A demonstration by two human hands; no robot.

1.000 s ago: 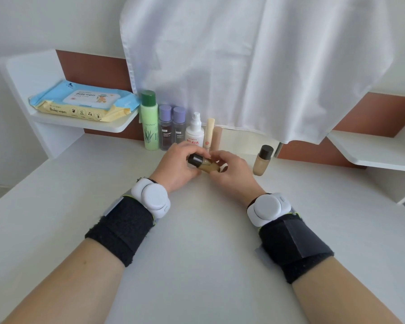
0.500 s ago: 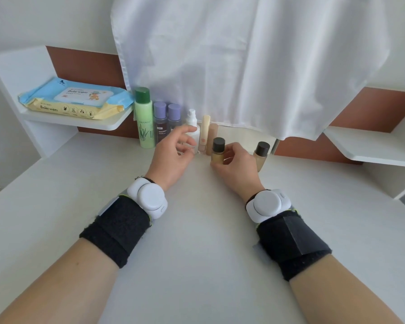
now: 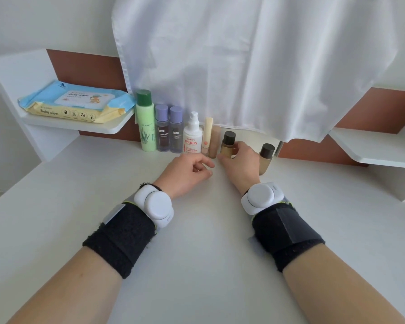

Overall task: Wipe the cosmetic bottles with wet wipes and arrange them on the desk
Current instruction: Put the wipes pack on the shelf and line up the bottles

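Dark-capped bottle (image 3: 228,146), pinched in the right hand (image 3: 241,163)'s fingers (image 3: 240,146), could topple the slim tube (image 3: 214,141) just beside it, while the left hand (image 3: 185,170)'s fingers curl loosely, empty.

You have upright bottles in a row at the back of the desk (image 3: 197,258): a tall green bottle (image 3: 145,123), a purple-capped bottle (image 3: 162,130) and its twin (image 3: 176,132), a white pump bottle (image 3: 192,137), a peach tube (image 3: 207,135), a beige tube (image 3: 215,142); next stands a dark-capped foundation bottle (image 3: 228,145), your right grip (image 3: 241,161) around its base; a second foundation bottle (image 3: 266,157) stands apart, rightward; the wipes pack (image 3: 75,105) lies flat on the left shelf (image 3: 80,127).
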